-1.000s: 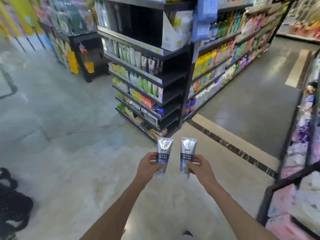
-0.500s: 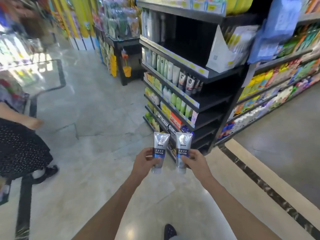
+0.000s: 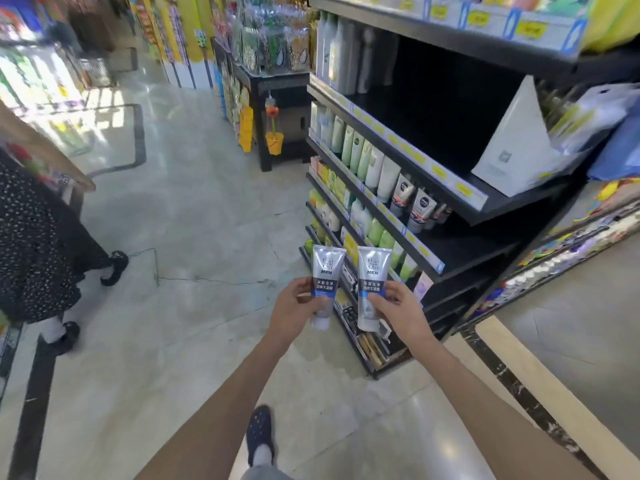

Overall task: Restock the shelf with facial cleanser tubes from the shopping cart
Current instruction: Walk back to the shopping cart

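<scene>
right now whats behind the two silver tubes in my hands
Behind the left tube and right tube are the black shelf unit's lower tiers, with green and white tubes beside them. The tubes and both hands cover whatever sits directly behind.

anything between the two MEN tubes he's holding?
No object. In the head view the left tube and right tube stand side by side, apart; the gap shows only the lower shelf edge behind.
</scene>
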Tool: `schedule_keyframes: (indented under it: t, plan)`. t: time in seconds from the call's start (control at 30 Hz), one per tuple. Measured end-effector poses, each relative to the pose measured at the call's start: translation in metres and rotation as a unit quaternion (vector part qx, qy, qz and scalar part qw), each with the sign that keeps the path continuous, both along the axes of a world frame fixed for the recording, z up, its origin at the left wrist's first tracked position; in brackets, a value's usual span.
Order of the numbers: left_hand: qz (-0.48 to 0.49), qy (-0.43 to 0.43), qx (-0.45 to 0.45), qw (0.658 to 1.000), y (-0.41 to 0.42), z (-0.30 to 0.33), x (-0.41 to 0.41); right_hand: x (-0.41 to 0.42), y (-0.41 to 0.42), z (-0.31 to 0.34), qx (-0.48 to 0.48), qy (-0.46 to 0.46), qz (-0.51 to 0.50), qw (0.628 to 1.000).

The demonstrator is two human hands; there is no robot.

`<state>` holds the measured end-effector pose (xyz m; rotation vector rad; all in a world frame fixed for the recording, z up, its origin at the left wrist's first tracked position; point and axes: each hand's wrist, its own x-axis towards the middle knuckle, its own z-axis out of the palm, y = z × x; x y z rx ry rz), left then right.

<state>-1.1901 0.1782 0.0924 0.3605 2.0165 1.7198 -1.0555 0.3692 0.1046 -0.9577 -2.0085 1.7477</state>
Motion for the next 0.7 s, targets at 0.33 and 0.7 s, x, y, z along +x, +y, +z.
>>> schedule_keyframes:
  t: [0.33, 0.7]
  plan:
    - [-0.086, 0.023, 0.022, 0.996, 0.06, 0.032, -0.185, -0.155, 0.034, 0.023, 0.014, 0.001, -0.072, 0.997]
    - [-0.141, 0.039, 0.086, 0.986, 0.144, 0.087, -0.354, -0.301, 0.085, 0.09, 0.049, 0.065, -0.158, 0.984]
